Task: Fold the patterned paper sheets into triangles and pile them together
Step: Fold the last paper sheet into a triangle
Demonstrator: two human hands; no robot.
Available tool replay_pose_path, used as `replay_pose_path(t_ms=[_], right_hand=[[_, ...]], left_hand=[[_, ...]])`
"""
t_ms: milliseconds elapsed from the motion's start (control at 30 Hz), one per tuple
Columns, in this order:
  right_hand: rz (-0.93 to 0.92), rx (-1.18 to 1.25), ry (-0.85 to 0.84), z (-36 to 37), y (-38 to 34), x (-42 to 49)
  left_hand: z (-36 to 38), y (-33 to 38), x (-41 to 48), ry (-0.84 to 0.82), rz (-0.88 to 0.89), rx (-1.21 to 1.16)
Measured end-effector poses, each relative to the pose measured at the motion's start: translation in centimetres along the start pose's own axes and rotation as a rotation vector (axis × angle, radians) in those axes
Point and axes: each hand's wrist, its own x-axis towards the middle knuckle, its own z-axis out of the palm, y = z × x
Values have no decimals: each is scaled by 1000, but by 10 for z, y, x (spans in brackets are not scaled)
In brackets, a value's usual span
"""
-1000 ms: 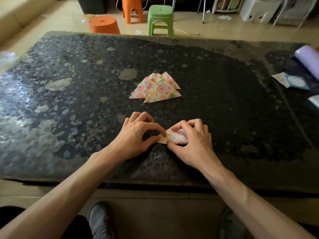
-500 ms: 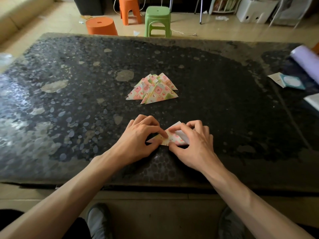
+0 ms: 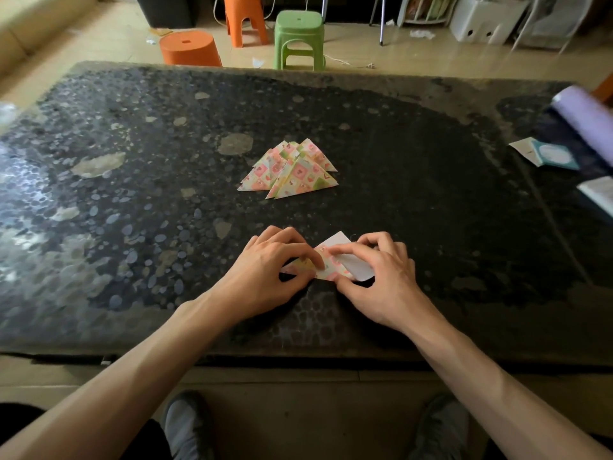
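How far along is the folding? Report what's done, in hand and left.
Done: an overlapping pile of several folded triangles lies mid-table. In hand: the left hand and right hand pinch one sheet near the front edge, partly folded, its white back showing. Left: finish that triangle and add it to the pile; whether the papers at the right edge need folding, I cannot tell.

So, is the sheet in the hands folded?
Partly folded: the sheet shows white underside beside patterned flap; left hand and right hand pinch it.
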Motion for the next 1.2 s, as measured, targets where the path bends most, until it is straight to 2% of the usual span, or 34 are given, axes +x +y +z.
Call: replay_pose_path(t_ms=[233, 433, 833, 1200], right_hand=[[10, 53, -42, -4, 3, 2], [64, 45, -101, -7, 2, 4], [143, 185, -207, -24, 4, 8], [121, 195, -219, -24, 8, 9]], left_hand=[[4, 8, 1, 75, -54, -11], [5, 9, 4, 65, -85, -12], [10, 18, 7, 95, -187, 29], [-25, 3, 13, -108, -261, 61]])
